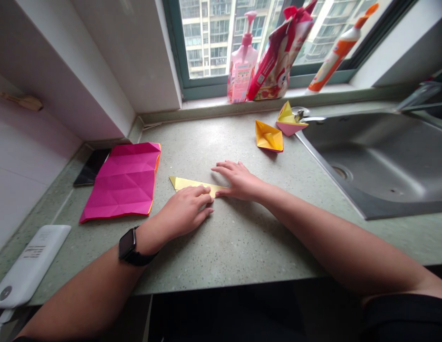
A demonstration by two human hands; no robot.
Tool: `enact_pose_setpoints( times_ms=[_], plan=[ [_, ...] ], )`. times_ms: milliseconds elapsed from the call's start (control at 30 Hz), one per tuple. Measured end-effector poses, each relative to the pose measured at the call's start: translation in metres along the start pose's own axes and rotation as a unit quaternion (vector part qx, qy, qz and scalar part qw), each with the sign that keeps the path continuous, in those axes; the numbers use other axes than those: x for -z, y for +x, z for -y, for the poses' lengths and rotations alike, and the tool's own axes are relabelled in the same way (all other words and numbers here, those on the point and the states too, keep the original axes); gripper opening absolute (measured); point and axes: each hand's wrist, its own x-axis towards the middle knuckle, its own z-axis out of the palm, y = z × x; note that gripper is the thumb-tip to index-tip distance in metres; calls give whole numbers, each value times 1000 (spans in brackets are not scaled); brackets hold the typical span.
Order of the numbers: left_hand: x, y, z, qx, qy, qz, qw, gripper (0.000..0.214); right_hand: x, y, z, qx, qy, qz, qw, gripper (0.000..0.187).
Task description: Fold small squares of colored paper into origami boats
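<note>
A folded gold paper strip [187,183] lies flat on the grey-green counter [228,237]. My left hand [185,211], with a black watch on the wrist, presses flat on the paper's right part, fingers stretched out together. My right hand [237,179] lies flat on the paper's right end, fingers spread and pointing left. Most of the paper's right half is hidden under both hands. Neither hand grips anything.
A creased pink paper sheet [124,180] lies left, beside a dark phone [91,167]. A white power bank [28,270] sits near left. A yellow folded boat [269,137] and a yellow-pink one [288,119] stand by the steel sink [381,156]. Bottles and a bag line the windowsill.
</note>
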Motion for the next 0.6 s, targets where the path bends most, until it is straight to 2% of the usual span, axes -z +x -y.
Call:
enact_pose_setpoints(
  times_ms=[133, 267, 500, 600],
  plan=[
    [-3, 0, 2, 16, -5, -25, 1000, 14, -7, -2, 13, -1, -5, -7, 1000, 83],
    [-8, -1, 4, 25, -6, -53, 998, 16, -10, -2, 14, 7, -2, -9, 1000, 82],
    [-10, -4, 5, 18, -4, -53, 998, 15, 3, -3, -18, -6, -2, -1, 1000, 88],
    [-9, -5, 5, 10, -2, -72, 997, 17, 8, -5, -34, 1, -6, -12, 1000, 85]
  ],
)
